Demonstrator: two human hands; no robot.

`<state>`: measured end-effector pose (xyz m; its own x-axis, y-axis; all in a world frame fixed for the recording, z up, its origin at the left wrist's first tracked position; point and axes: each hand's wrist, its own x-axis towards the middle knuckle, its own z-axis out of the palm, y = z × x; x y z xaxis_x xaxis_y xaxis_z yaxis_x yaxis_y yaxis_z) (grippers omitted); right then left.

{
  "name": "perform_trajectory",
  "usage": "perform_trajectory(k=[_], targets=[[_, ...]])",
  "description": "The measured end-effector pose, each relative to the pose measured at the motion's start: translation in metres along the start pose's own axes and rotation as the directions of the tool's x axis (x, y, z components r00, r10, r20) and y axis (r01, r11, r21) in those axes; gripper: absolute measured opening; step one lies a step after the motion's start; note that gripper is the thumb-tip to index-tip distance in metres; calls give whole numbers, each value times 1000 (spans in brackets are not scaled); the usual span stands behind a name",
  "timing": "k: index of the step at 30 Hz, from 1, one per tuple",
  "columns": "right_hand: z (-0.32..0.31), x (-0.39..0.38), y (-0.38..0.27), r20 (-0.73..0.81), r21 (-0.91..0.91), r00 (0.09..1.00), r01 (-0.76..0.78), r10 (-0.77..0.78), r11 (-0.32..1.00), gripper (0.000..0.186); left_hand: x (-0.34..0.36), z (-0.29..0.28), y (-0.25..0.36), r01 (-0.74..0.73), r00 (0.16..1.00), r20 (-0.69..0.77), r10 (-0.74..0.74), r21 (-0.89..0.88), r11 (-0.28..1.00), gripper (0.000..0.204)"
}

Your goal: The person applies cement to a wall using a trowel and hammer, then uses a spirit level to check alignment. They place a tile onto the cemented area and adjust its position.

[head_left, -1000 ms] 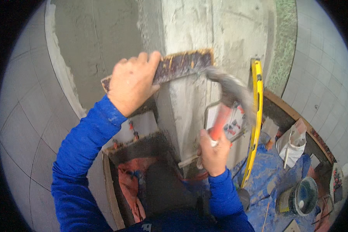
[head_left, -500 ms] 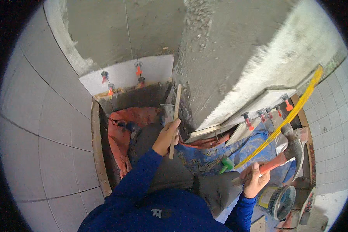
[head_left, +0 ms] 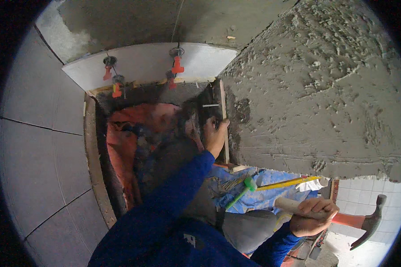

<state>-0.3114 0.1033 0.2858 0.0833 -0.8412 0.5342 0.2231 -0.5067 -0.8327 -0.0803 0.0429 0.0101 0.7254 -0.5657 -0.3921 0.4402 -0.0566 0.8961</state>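
Note:
My left hand (head_left: 215, 135) has its fingers closed round a narrow wooden batten (head_left: 223, 95), which stands along the lower edge of the freshly plastered column face (head_left: 312, 102). A nail (head_left: 210, 105) sticks out sideways from the batten, above my fingers. My right hand (head_left: 314, 216) grips the pale handle of a claw hammer (head_left: 369, 222) at the lower right, its metal head at the far right, apart from the batten.
Left are a tiled wall (head_left: 35, 169) and a pale board (head_left: 142, 60) with red-handled levelling clips. Below lie a red sheet (head_left: 124, 147) and blue tarp (head_left: 272, 200), with a green tool (head_left: 249, 183) and yellow level (head_left: 286, 181). My bent leg (head_left: 249, 229) is below.
The view has turned toward the column's plastered face. The wide board held earlier has left my left hand, which now holds the batten lower down. My right hand has moved down and right with the hammer.

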Motion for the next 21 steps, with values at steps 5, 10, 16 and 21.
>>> perform_trajectory(k=[5,10,16,21], targets=[[7,14,8,44,11,995,93,-94,996,34,9,12,7,-130,991,-51,126,-80,988,70],[1,32,18,60,83,988,138,-143,987,38,18,21,9,-63,998,-30,62,-59,996,72],[-27,27,40,213,253,958,135,-192,958,35,29,0,42,279,928,285,-240,-105,954,71],[-74,-13,69,120,142,991,33,-50,989,34,11,-10,68,311,897,346,-274,-57,949,53]])
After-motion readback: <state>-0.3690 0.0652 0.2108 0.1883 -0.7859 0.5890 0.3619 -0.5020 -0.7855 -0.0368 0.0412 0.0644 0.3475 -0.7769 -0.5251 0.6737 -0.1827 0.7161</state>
